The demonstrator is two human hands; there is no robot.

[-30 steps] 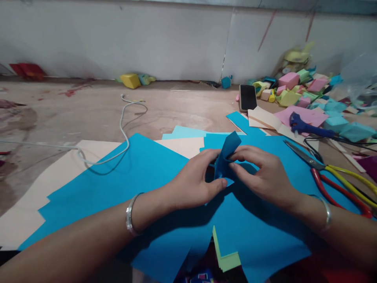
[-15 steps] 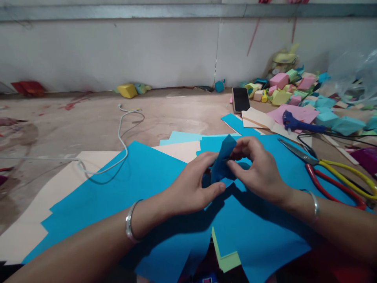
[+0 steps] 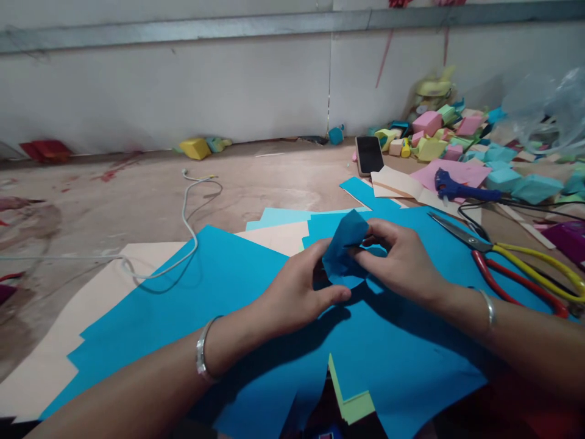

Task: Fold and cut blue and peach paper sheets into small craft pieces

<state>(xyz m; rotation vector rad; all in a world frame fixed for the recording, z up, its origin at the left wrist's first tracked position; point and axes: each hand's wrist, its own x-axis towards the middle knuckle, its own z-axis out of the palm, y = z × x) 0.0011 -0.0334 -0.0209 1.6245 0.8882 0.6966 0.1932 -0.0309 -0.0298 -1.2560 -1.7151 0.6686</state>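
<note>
hands [image 3: 299,289]: holding folded blue paper [image 3: 346,247] | scissors [image 3: 481,246]: blades open slightly? cannot tell

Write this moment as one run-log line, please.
left hand: at folded blue paper | right hand: pinching it | scissors: on blue sheets | glue gun: beyond scissors
</note>
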